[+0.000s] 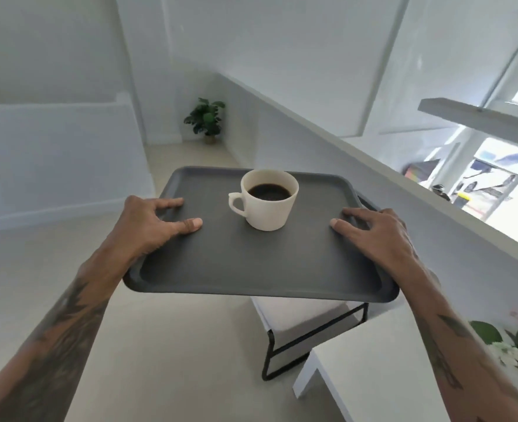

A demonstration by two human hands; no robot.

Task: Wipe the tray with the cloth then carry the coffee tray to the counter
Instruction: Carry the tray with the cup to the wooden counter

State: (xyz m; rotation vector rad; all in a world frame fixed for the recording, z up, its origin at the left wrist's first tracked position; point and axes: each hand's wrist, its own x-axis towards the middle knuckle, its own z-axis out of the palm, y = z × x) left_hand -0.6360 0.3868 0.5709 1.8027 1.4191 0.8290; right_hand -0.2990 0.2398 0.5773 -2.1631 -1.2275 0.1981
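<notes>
A dark grey tray [251,269] is held level in the air in front of me, above the floor. My left hand [151,223] grips its left rim, thumb lying on the tray's surface. My right hand [376,236] grips the right rim the same way. A cream cup [267,205] filled with black coffee stands upright on the far middle of the tray, its handle pointing left. No cloth is in view.
A white-cushioned seat with a black metal frame [297,330] sits below the tray. A white table [373,370] is at lower right with flowers [516,345] on it. A long white ledge [373,159] runs along the right. A potted plant [206,120] stands in the far corner.
</notes>
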